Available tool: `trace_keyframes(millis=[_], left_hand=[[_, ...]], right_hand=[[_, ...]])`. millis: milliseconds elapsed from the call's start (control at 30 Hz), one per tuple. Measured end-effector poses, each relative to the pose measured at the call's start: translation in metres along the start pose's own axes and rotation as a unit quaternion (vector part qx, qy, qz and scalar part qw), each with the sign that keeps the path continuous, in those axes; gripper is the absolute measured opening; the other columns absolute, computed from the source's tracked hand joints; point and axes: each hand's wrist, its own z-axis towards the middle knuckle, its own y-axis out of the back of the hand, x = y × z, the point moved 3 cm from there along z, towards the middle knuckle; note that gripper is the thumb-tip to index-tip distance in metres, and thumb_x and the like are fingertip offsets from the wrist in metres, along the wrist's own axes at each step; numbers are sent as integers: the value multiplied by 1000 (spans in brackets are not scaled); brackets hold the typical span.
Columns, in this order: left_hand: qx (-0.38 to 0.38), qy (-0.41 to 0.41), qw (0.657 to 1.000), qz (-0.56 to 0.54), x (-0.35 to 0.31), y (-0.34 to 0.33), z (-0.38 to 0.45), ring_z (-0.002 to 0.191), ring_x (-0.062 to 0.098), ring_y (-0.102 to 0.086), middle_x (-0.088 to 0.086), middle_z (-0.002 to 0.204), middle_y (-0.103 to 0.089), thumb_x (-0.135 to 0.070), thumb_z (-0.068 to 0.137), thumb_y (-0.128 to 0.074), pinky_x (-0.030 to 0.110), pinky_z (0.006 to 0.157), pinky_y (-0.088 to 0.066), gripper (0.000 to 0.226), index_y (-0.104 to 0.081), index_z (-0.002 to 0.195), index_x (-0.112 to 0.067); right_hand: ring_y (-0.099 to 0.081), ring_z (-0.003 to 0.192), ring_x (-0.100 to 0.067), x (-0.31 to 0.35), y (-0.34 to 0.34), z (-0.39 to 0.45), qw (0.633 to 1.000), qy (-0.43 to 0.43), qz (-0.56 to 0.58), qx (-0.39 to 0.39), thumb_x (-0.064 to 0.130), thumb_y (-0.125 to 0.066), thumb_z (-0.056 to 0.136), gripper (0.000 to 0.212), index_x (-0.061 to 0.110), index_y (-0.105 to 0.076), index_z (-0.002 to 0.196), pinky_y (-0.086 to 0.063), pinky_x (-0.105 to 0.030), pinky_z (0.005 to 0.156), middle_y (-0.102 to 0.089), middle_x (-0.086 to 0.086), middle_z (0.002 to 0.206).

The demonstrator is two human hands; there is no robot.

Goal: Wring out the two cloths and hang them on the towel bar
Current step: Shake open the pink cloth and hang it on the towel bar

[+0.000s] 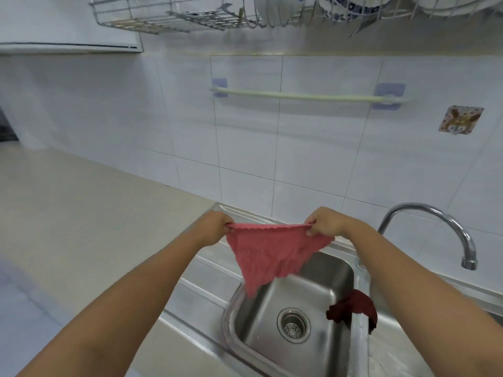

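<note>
Two bare hands hold a pink cloth (272, 254) stretched out above a stainless-steel sink (304, 284). The left hand (215, 227) pinches one top corner and the right hand (324, 221) pinches the other, fingers curled tight on the fabric, so the top edge runs almost straight between them. The cloth is a soft, nubby knit with a wavy, scalloped border; it hangs down in a rough triangle, its lowest point dangling over the basin's left rim.

A second cloth, dark red (353, 308), lies crumpled and draped over the sink's right rim, partly inside the basin, just beside the right forearm. The basin is a brushed-metal rectangle with rounded corners and a round perforated drain strainer (293, 325) in its floor. A curved chrome faucet (446, 227) arches at the right.

On the glossy white tiled wall (136, 118) above, a pale green towel bar (307, 96) runs horizontally between two lilac adhesive mounts, with nothing hanging on it. A small square patterned hook plate (460, 119) sits on the tiles to its right. A wire dish rack (174, 14) holding white and blue-patterned dishes hangs at the top. A smooth beige countertop (81, 213) spreads to the left.
</note>
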Motion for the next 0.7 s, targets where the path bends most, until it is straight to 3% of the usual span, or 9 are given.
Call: trace_keyframes(millis=[100, 200, 300, 367, 400, 433, 467, 533, 700], left_hand=[[-12, 14, 1000, 5, 5, 40, 9, 77, 27, -57, 6, 74, -63, -11, 87, -57, 31, 65, -39, 19, -60, 69, -8], [-155, 38, 987, -32, 1, 102, 20, 94, 34, -64, 12, 90, -71, -10, 78, -44, 34, 75, -48, 26, -70, 80, -14], [-402, -14, 908, -112, -5, 173, 11, 114, 31, -61, 14, 123, -67, -7, 83, -41, 37, 95, -49, 49, -62, 126, -14], [-515, -82, 853, -34, 8, 193, -8, 114, 30, -61, 12, 126, -65, -1, 88, -46, 39, 95, -49, 49, -56, 134, -15], [-486, -86, 868, 49, 21, 191, -14, 108, 33, -62, 14, 119, -67, -3, 91, -48, 41, 90, -51, 43, -58, 131, -15], [-380, -69, 916, 110, 37, 178, -16, 100, 36, -64, 16, 109, -68, -8, 94, -49, 42, 83, -52, 35, -62, 125, -15], [-215, -30, 965, 148, 56, 155, -19, 93, 35, -63, 16, 100, -68, -14, 96, -48, 40, 78, -51, 27, -65, 117, -14], [40, 19, 993, 113, 85, 111, -26, 84, 27, -61, 8, 84, -65, -17, 96, -49, 31, 73, -44, 22, -69, 97, -10], [-8, 16, 999, 50, 101, 114, -10, 74, 22, -59, 7, 79, -69, -6, 89, -50, 34, 71, -46, 23, -65, 74, -12]], right_hand=[[-62, 76, -18, 27, 18, 13, 999, -9, 43, -16, 6, -65, 85, 20, 11, -76, 102, -47, -22, 61, -72, -8, 94], [-66, 93, -24, 74, 45, 33, 971, 6, 89, -221, 3, -54, 88, 31, 13, -74, 110, -50, -25, 74, -72, -9, 110], [-59, 120, -22, 133, 76, 21, 842, 108, 188, -495, -1, -44, 84, 47, 18, -69, 119, -42, -27, 100, -66, -4, 127], [-57, 122, -23, 159, 81, 4, 737, 213, 116, -630, -3, -45, 82, 48, 14, -68, 121, -41, -33, 103, -66, -4, 127], [-57, 121, -26, 164, 75, 3, 736, 244, 22, -631, -3, -45, 82, 48, 14, -67, 122, -42, -36, 102, -66, -6, 127], [-58, 118, -30, 160, 62, 11, 784, 243, -79, -565, -3, -45, 84, 48, 18, -66, 122, -42, -38, 100, -65, -7, 127], [-59, 114, -33, 151, 42, 24, 861, 197, -172, -436, -1, -44, 87, 47, 24, -66, 121, -43, -39, 95, -65, -7, 125], [-62, 103, -31, 125, -1, 45, 953, 79, -234, -177, 5, -43, 90, 38, 28, -69, 107, -45, -35, 81, -68, -6, 112], [-65, 80, -21, 140, -2, 57, 986, 31, -68, -150, -6, -43, 75, 46, 19, -78, 92, -54, -30, 74, -71, -3, 81]])
